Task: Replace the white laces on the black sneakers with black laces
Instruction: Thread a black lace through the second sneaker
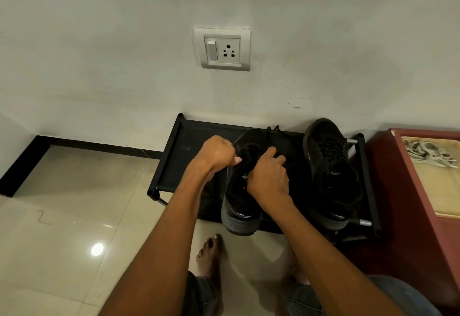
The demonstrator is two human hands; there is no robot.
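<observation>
A red box (408, 191) at the right edge has an open, cream-lined top, and a loose tangle of white laces (428, 152) lies in its far end. Beside it a low shoe rack (174, 156), made of black fabric stretched between black rails with short metal tubes at the corners, stands against a pale plastered wall; it carries two black sneakers with thick ridged soles. The right sneaker (331, 174) sits alone near the rack's right rail, already threaded with a black lace (332, 150) in a criss-cross. The left sneaker (240, 191) lies in the middle of the rack with its heel hanging over the front edge, and a dark lace end trails past its toe toward the wall. Both hands are on this shoe: the left hand (217, 152) is curled into a fist at the shoe's left side, apparently pinching a lace, though the lace itself is hard to make out; the right hand (268, 174) rests over the tongue with fingers bent around the lacing. Glossy beige tiles cover the floor, and a white switch-and-socket plate (222, 48) sits on the wall.
</observation>
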